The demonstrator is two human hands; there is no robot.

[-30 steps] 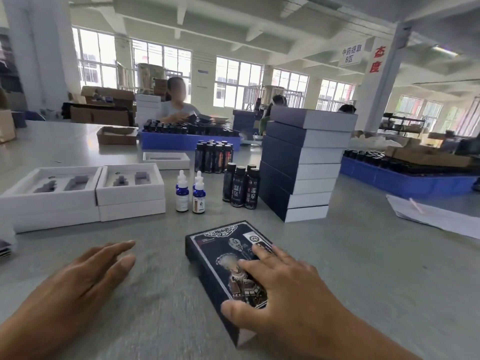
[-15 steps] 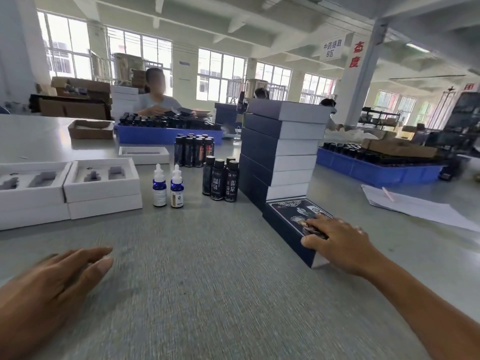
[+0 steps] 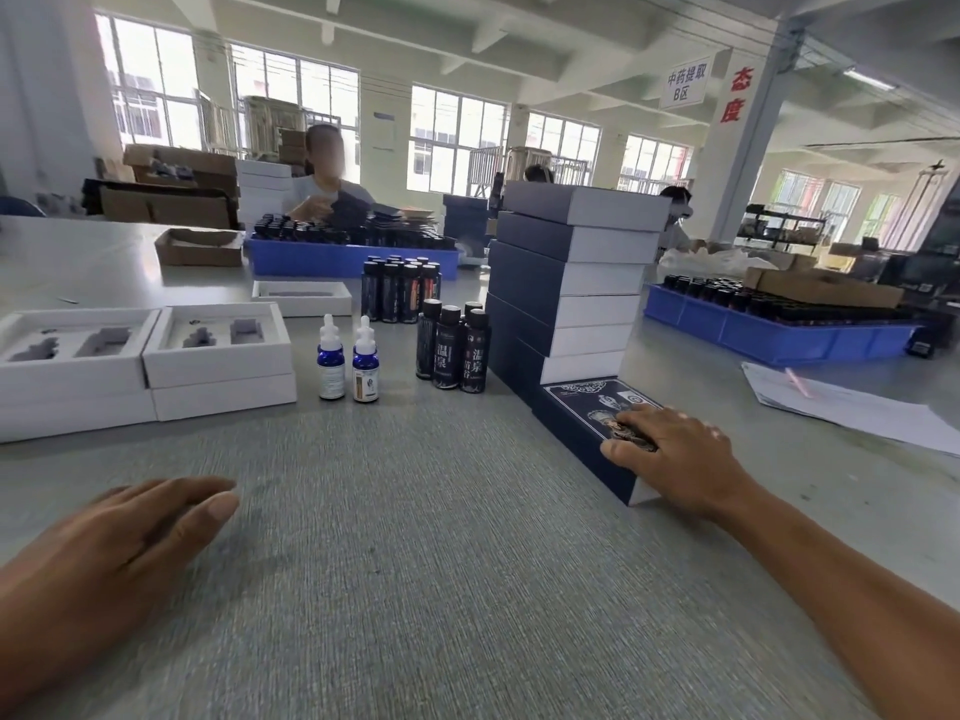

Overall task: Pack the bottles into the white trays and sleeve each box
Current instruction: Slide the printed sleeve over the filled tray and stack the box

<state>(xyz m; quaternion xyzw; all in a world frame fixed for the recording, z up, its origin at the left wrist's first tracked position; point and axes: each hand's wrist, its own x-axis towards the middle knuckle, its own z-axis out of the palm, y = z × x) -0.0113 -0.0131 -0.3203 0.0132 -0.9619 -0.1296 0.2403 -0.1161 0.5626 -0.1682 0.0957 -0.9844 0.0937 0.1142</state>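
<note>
A sleeved dark blue box [image 3: 576,423] with a printed top lies flat on the table, against the foot of a stack of sleeved boxes [image 3: 566,283]. My right hand [image 3: 675,459] rests on its top, fingers spread and thumb at its near side. My left hand [image 3: 119,543] hovers flat over the table at the lower left, holding nothing. Two white trays [image 3: 218,356] [image 3: 67,366] with empty cut-outs sit on the left. Two blue dropper bottles [image 3: 348,363] and three dark bottles [image 3: 452,350] stand between the trays and the stack.
More dark bottles [image 3: 400,291] stand behind, beside another white tray [image 3: 301,297]. Blue crates of bottles sit at the back [image 3: 348,257] and right [image 3: 769,330]. Papers [image 3: 841,407] lie at the right. A person works at the far side of the table.
My right hand slid the sleeved box from the table's middle to the right, up against the stack's foot. The left hand drew back toward me.
</note>
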